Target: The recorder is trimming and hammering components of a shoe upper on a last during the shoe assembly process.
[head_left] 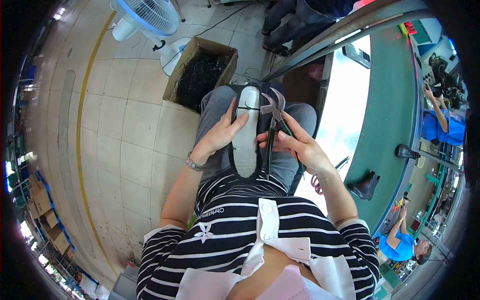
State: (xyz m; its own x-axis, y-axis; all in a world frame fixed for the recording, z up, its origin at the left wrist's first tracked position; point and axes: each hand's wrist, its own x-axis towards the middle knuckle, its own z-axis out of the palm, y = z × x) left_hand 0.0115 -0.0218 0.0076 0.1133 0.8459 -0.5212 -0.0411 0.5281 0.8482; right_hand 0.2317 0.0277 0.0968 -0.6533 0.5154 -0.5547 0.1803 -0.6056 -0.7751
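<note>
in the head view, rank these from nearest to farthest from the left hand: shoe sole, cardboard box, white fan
1. Shoe sole: under the left hand, on the lap.
2. Cardboard box: on the floor beyond the knees, holding dark scraps.
3. White fan: farthest, past the box at the top edge.

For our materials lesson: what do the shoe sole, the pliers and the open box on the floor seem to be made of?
Shoe sole: likely matte rubber or foam, white and moulded with a faint tread.
Pliers: dull grey metal head; the dark handles look plastic-coated.
Box: brown corrugated cardboard, with raw, unfinished flaps.
</note>
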